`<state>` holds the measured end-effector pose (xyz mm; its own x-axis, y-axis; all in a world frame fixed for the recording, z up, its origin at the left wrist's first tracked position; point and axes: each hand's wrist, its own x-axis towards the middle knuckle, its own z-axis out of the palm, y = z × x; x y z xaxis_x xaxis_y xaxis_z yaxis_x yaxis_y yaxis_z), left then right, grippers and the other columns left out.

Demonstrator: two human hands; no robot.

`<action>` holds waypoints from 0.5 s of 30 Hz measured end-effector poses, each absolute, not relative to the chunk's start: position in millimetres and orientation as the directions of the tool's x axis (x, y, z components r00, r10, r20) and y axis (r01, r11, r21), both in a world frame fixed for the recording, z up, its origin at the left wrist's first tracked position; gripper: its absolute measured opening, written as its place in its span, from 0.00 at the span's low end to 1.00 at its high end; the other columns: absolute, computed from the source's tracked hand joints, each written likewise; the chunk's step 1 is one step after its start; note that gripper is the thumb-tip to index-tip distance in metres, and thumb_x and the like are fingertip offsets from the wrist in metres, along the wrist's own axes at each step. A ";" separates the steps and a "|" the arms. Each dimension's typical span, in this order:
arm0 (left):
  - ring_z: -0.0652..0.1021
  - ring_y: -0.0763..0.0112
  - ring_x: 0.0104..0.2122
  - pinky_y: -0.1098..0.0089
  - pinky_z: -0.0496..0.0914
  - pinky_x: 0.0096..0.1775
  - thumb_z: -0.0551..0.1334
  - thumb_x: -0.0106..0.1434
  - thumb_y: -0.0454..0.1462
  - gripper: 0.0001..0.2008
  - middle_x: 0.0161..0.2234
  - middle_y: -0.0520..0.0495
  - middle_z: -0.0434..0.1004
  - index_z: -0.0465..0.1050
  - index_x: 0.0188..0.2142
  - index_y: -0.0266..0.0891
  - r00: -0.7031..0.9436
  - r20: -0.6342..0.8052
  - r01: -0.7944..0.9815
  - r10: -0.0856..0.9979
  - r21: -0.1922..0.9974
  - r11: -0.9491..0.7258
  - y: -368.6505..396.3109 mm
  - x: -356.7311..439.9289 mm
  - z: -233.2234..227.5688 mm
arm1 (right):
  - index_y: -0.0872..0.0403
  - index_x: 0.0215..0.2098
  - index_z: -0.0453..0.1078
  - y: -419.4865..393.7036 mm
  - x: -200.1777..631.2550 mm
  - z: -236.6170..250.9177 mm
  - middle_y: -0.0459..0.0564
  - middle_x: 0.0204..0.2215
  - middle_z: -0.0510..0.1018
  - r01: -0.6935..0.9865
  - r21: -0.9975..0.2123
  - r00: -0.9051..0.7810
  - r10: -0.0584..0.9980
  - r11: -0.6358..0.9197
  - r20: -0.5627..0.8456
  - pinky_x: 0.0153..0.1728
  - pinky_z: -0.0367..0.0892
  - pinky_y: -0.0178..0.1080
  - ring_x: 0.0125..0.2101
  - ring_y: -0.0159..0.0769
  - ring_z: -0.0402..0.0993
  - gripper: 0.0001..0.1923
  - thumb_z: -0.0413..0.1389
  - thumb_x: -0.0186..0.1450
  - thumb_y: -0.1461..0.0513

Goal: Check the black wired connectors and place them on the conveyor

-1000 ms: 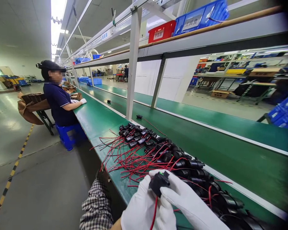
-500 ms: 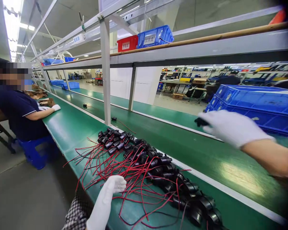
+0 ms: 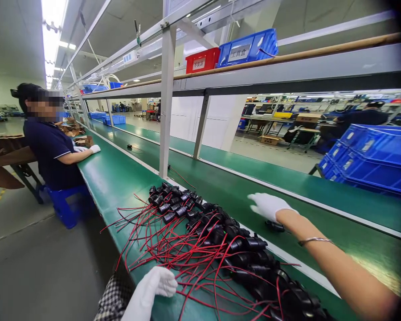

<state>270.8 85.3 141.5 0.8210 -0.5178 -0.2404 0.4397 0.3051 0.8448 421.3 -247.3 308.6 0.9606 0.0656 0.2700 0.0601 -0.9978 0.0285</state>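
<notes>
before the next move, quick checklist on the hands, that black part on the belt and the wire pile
1. Right hand over the black part on the green belt: ok, the gloved palm sits just above it.
2. Part let go by the right hand: cannot tell, the hand hides the contact.
3. Left hand free: ok, it rests loosely curled at the near edge and holds nothing.
4. Pile of black parts with red wires within reach: ok, it lies between both hands.
5. Wires untangled: not ok, the red leads cross one another.
6. Co-worker's hand away from the pile: ok, it is far up the bench.
</notes>
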 end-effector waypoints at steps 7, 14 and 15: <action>0.78 0.61 0.31 0.59 0.70 0.43 0.72 0.52 0.53 0.21 0.25 0.46 0.77 0.75 0.26 0.37 0.871 -0.166 0.345 -0.462 0.876 0.336 83.9 247.7 128.0 | 0.57 0.51 0.70 -107.9 469.0 289.2 0.54 0.49 0.76 0.240 0.073 0.965 0.246 -0.968 0.091 0.51 0.71 0.51 0.48 0.43 0.74 0.20 0.55 0.70 0.51; 0.80 0.53 0.35 0.46 0.69 0.50 0.67 0.48 0.63 0.31 0.30 0.41 0.80 0.77 0.32 0.36 0.938 -0.137 0.248 -0.319 0.908 0.339 99.5 222.6 134.4 | 0.59 0.49 0.71 -43.2 481.3 265.2 0.54 0.47 0.76 0.135 0.107 0.987 0.144 -0.985 0.075 0.48 0.73 0.50 0.46 0.42 0.75 0.17 0.59 0.68 0.54; 0.80 0.52 0.33 0.43 0.68 0.49 0.68 0.44 0.64 0.33 0.28 0.41 0.80 0.76 0.30 0.36 0.944 -0.147 0.245 -0.296 0.912 0.328 101.9 226.0 136.4 | 0.59 0.48 0.71 -44.0 480.8 267.2 0.54 0.46 0.76 0.136 0.102 0.985 0.146 -0.985 0.093 0.48 0.73 0.49 0.45 0.41 0.75 0.16 0.59 0.68 0.55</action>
<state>226.0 101.9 136.4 0.9438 -0.2963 -0.1466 0.2446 0.3279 0.9125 480.8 -44.0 267.2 0.9850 0.1455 0.0928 0.1359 -0.9854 0.1024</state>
